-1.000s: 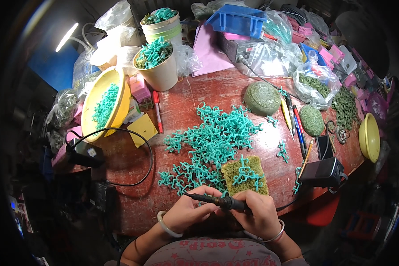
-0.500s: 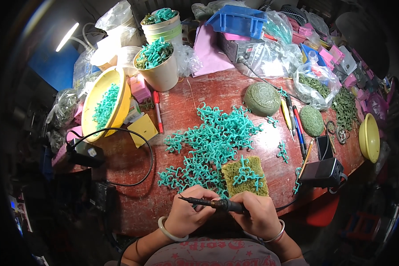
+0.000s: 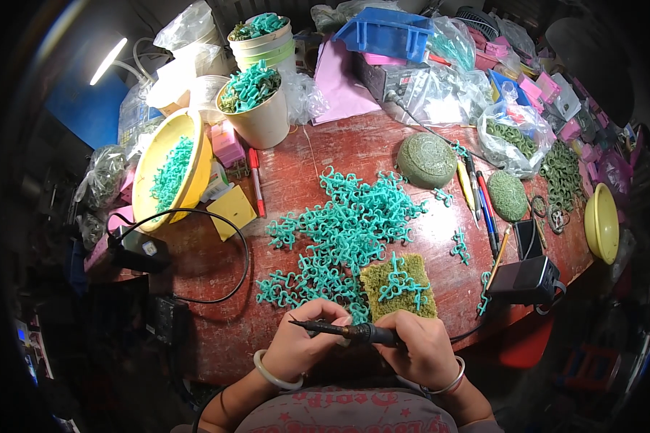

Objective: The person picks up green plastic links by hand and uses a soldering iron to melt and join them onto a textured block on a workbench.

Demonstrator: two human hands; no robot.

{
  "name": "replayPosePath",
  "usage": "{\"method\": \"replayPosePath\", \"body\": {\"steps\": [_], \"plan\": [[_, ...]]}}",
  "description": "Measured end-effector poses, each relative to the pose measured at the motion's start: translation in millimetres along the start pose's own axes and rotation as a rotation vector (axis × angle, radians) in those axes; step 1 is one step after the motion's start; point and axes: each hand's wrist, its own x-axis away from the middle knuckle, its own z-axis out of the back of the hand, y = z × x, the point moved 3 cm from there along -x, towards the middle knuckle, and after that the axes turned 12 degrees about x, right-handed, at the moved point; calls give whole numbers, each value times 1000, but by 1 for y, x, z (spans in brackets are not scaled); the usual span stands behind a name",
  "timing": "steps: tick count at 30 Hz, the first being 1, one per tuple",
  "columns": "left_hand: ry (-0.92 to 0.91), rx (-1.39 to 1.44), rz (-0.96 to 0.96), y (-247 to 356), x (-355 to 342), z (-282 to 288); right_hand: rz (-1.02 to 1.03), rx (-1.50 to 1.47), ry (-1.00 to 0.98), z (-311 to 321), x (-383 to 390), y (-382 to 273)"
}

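My right hand (image 3: 419, 346) grips a black pen-shaped tool with a thin metal tip, like a soldering iron (image 3: 368, 333), pointing left across my left hand (image 3: 300, 346). My left fingers are curled in a pinch beneath the tip; what they hold is too small and hidden to make out. Just beyond my hands lie a loose pile of small turquoise branched, curved pieces (image 3: 347, 224) and a mossy olive-green square pad (image 3: 372, 281) with several of these pieces on it.
Around the red worktable (image 3: 217, 339) are a yellow basin (image 3: 144, 191), white buckets (image 3: 253, 126), green rounded blocks (image 3: 426, 162), pens (image 3: 484, 202), a black device (image 3: 520, 278), cables, a yellow bowl (image 3: 599, 224), a lamp (image 3: 108, 59), bags and a blue bin (image 3: 383, 32).
The tool's tip has dipped slightly and moved left. My left hand and fingers have shifted a little. The pieces and objects on the table look the same.
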Motion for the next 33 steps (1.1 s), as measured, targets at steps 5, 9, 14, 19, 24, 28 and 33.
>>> {"method": "replayPosePath", "body": {"steps": [5, 9, 14, 19, 24, 28, 33], "plan": [[45, 89, 2, -6, 0, 5, 5, -15, 46, 0, -1, -1], [105, 316, -1, -7, 2, 5, -42, -62, 60, -5, 2, 2], [57, 463, 40, -3, 2, 10, -250, -220, 141, 1, 2, 3], [-22, 413, 52, -11, 2, 8, -235, -268, 171, 0, 12, 10], [-55, 363, 27, -8, 1, 4, -363, -257, 239, 10, 31, 14], [-92, 263, 10, -7, -3, -4, -319, -100, 356, 21, 67, 29], [-109, 261, -8, -11, -4, -7, -219, 524, 255, 35, 97, 29]]}}
